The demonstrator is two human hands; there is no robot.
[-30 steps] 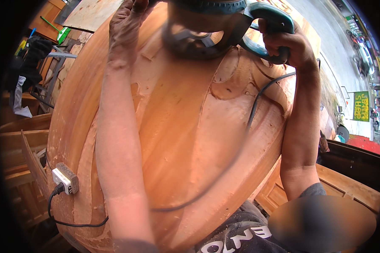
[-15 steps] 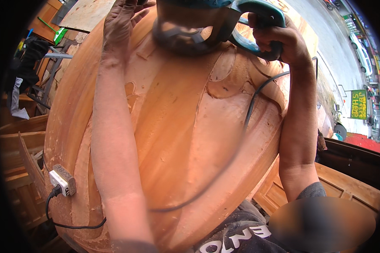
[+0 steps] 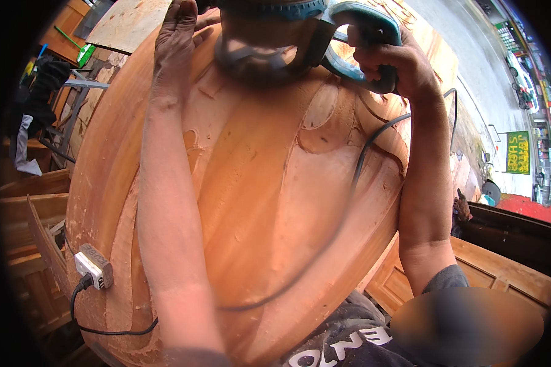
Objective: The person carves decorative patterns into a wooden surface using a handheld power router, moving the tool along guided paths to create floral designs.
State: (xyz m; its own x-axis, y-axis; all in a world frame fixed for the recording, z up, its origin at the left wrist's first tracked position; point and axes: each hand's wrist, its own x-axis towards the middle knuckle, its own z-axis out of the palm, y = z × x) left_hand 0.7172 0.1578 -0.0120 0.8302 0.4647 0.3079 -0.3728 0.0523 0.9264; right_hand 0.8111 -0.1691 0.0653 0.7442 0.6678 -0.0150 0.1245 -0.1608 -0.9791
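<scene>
Carved wooden slab [image 3: 245, 183] beneath both hands, I see right hand [image 3: 415, 66] curled tight round teal handle [image 3: 373, 18], power tool [image 3: 264, 30] just left of that grip, can't tell left hand [image 3: 176, 46]'s hold.

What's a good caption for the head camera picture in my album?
Right hand gripping a power tool over carved wood, a black cord curving nearby.

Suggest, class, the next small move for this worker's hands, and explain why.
Probably slide the power tool slightly left: the right hand grips its handle, the left hand is at its other side, and rough pale wood lies just to its left. The cord bows across the nearer right side, so moving left should avoid it.
</scene>
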